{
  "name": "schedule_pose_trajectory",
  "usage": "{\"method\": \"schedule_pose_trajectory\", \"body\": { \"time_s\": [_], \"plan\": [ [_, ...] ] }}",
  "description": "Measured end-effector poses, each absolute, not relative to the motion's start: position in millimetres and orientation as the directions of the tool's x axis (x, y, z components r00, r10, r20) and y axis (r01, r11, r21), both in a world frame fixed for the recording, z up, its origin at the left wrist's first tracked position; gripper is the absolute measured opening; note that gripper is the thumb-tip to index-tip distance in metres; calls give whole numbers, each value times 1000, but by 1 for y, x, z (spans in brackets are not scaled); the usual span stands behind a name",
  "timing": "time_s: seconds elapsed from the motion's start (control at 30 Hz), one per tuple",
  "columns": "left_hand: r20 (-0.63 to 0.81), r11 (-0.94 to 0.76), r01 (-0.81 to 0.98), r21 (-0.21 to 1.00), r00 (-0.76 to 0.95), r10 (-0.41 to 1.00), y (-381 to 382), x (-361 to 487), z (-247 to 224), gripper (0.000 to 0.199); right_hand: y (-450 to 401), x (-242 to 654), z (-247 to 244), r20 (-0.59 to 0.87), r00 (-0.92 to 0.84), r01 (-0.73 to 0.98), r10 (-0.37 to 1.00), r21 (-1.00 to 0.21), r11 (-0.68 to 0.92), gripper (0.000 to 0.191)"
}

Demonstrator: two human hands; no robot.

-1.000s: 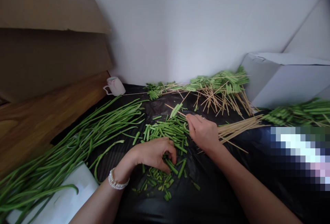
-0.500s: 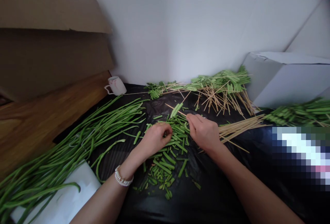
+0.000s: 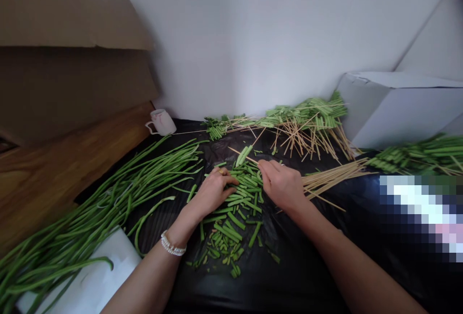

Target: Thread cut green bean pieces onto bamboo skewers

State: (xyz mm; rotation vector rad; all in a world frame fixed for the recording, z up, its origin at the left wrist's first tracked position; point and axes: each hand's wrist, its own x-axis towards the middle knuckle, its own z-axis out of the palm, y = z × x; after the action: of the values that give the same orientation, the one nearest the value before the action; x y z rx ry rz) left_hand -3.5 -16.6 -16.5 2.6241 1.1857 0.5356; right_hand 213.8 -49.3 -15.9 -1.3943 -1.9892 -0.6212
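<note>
My right hand (image 3: 282, 182) is closed round a wooden skewer (image 3: 234, 150), which points up and to the left. A few short green bean pieces (image 3: 243, 156) are threaded side by side near its tip. My left hand (image 3: 216, 186) reaches over the left side of a pile of cut green beans (image 3: 249, 191), thumb and fingers apart and touching the pieces. Nothing shows held in it. A bead bracelet (image 3: 172, 245) circles the left wrist. The pile lies on black plastic sheeting (image 3: 285, 275), with smaller scraps (image 3: 226, 246) at its near end.
Long uncut beans (image 3: 144, 174) lie at left, partly over a white box-like object (image 3: 97, 275). Bare skewers (image 3: 333, 174) lie right; filled skewers (image 3: 311, 111) are heaped by the wall. A mug (image 3: 162, 122), cardboard box (image 3: 72, 63) and white box (image 3: 405, 106) stand around. More beans (image 3: 419, 155) lie far right.
My left hand has opened from a curled pinch and its fingers have spread onto the cut pieces. My right hand still holds the skewer in nearly the same place.
</note>
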Motion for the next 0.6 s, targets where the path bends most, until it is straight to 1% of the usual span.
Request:
{"method": "schedule_pose_trajectory", "body": {
  "time_s": [0.13, 0.3, 0.5, 0.57, 0.6],
  "plan": [
    [211, -655, 671, 346, 625, 752, -15, -7, -13, 10, -49, 213, -17, 713, -244, 941, 657, 10, 338, 23],
    [196, -675, 628, 386, 659, 726, -14, -10, -11, 14, -48, 213, -18, 709, -249, 941, 659, 16, 338, 22],
    [213, -708, 616, 346, 683, 699, -18, -5, -13, 9, -49, 212, -17, 703, -252, 942, 665, 21, 335, 22],
    [231, -707, 609, 360, 676, 700, -18, -3, -14, 8, -50, 212, -17, 703, -250, 941, 666, 16, 337, 22],
    [247, -696, 604, 388, 660, 710, -18, -3, -15, 8, -50, 212, -16, 705, -247, 942, 664, 13, 336, 22]
  ]
}}
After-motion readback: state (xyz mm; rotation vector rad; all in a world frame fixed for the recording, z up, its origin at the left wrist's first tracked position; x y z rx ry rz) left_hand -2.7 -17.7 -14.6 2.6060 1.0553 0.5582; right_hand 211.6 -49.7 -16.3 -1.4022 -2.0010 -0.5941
